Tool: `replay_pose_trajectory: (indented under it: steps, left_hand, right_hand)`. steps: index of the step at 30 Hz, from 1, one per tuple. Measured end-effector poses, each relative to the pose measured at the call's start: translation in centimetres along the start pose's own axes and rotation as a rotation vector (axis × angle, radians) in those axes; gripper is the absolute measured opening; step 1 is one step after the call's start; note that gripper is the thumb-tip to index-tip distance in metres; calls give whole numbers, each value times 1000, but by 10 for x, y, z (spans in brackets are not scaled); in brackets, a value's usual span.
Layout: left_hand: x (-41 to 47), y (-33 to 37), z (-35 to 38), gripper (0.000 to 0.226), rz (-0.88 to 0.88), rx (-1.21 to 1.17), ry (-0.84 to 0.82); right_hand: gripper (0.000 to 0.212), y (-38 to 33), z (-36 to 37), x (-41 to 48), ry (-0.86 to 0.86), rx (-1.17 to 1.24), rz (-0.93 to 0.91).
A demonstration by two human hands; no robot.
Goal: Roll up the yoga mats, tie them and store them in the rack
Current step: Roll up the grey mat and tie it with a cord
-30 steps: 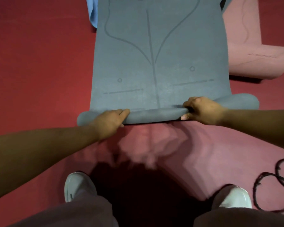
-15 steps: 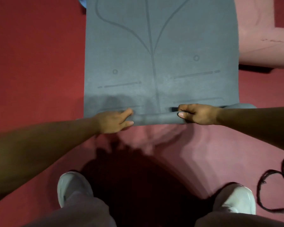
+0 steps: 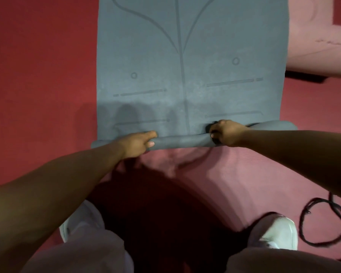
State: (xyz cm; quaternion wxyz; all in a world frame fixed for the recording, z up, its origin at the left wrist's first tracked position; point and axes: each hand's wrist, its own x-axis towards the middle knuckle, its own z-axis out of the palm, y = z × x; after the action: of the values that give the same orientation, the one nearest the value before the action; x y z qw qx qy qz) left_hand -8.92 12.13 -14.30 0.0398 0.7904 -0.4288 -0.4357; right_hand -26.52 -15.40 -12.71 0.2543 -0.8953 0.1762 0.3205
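A grey yoga mat (image 3: 189,66) with printed guide lines lies flat ahead of me on the red floor. Its near end is curled into a thin roll (image 3: 181,141) that runs crosswise in front of my feet. My left hand (image 3: 137,143) grips the roll left of its middle, thumb on the near side and forefinger over the top. My right hand (image 3: 226,133) grips the roll right of its middle with the fingers curled over it. The roll's right end bulges out past the mat's edge.
A pink mat (image 3: 313,40), partly folded, lies at the upper right. Another pink mat (image 3: 234,174) is spread under my feet. A black cord (image 3: 327,221) lies looped at the lower right. My white shoes (image 3: 276,233) stand near the bottom.
Both hands have turned the roll a little further onto the grey mat. The view has shifted closer over the mat.
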Motion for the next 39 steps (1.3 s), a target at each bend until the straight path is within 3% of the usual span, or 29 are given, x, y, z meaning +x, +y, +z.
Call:
replay_pose_trajectory:
  steps: [6,11,13,16,19,21,23,25,28,32,36,39]
  left_hand:
    - [8,2,3,19,-61,-57,179]
    - [6,6,-2,23,9,-40,282]
    - [4,9,-2,20,66,42,343]
    - [2,15,2,6,146,387,438]
    - [-7,14,7,31,219,596,442]
    - [-11,8,6,60,197,704,348]
    - [-12,5,1,71,149,756,269]
    - [-10,8,-4,64,134,718,263]
    - [-8,11,-8,55,135,607,291]
    - [-7,13,-12,49,88,509,327]
    - [-4,15,-19,42,7,439,284]
    - [-1,20,-17,38,-37,411,308]
  right_hand:
    - [5,8,0,-3,-15,178,33]
    - [16,9,0,-1,72,176,41]
    - [15,6,-1,3,101,129,50]
    - [15,1,0,9,119,55,88]
    - [22,-3,5,8,226,-146,81]
    - [29,-7,7,4,298,-369,65]
    - [31,-13,6,-1,262,-410,45]
    - [29,-18,7,-6,234,-444,6]
    - [33,-15,19,-22,320,-509,-106]
    - [59,10,36,-41,257,-493,-167]
    - [37,11,22,-33,328,-458,-195]
    - [41,3,5,-22,276,-364,-123]
